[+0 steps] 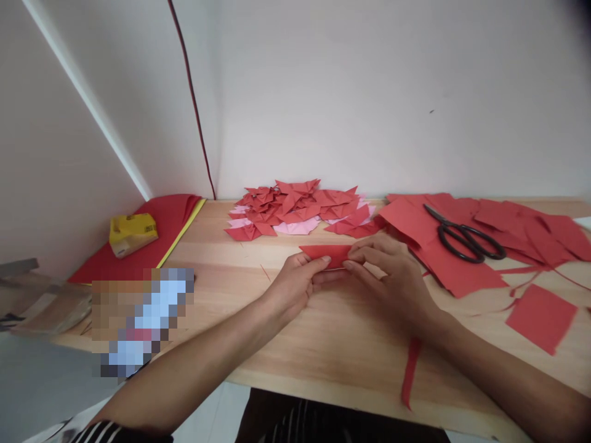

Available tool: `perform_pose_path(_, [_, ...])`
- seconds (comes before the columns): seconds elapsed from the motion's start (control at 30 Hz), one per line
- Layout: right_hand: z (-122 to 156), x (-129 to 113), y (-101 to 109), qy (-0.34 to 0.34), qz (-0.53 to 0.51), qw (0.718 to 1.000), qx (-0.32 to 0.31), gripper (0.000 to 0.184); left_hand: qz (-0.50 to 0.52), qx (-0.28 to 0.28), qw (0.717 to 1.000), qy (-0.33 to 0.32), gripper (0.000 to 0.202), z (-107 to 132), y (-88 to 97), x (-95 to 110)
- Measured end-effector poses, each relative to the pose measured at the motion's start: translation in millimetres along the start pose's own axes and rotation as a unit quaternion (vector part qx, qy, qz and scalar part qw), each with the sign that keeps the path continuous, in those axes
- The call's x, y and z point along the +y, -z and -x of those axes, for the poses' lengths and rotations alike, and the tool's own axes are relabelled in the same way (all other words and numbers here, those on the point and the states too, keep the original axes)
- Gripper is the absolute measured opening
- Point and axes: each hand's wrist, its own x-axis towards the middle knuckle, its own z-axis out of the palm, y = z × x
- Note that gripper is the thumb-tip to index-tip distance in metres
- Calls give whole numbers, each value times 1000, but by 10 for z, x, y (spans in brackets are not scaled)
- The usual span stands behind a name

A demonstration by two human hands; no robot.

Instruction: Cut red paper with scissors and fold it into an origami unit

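Dark clothing (pixel 341 421) and a striped sleeve (pixel 104 434) were cut off by the bottom edge. Just beyond, a narrow red strip (pixel 409 375) lay on the wooden table (pixel 286 344), its upper end lost beneath the right forearm. To the left, a pixelated patch (pixel 148 326) hid whatever lay there; beside it a clear bag (pixel 55 311) was too blurred for its contents to be told.

Above the table's middle, the left hand (pixel 300 277) gripped a folded red paper (pixel 333 253), thumb in front and fingers behind, while the right hand (pixel 385 264) pinched its other end, covering that tip. The paper's long axis ran left to right, a sharp corner pointing left.

A loose red square (pixel 542 317) lay to the right. Farther back, black-handled scissors (pixel 447 224) rested on overlapping red sheets (pixel 471 277), blades toward the wall. A heap of folded red and pink pieces (pixel 295 206) sat near the wall (pixel 369 92), its lower layers mostly covered. Leftward, a yellow box (pixel 133 232), its contents unseen, stood on darker red sheets (pixel 106 264).
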Motion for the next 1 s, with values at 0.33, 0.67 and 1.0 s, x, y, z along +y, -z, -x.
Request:
perform_pose_path(0.33, [-25,26,24,-88,-86,991,-43,19,-11,-4,1000,0,17,16,-45,-28])
perform_pose_path(0.67, [-47,25,23,-107,-126,985,-58,22,-10,-16,1000,11,15,22,-25,-38])
perform_pose_path(1.0, [-18,28,17,-135,-148,977,-75,22,-53,-32,998,2,24,33,-37,-55])
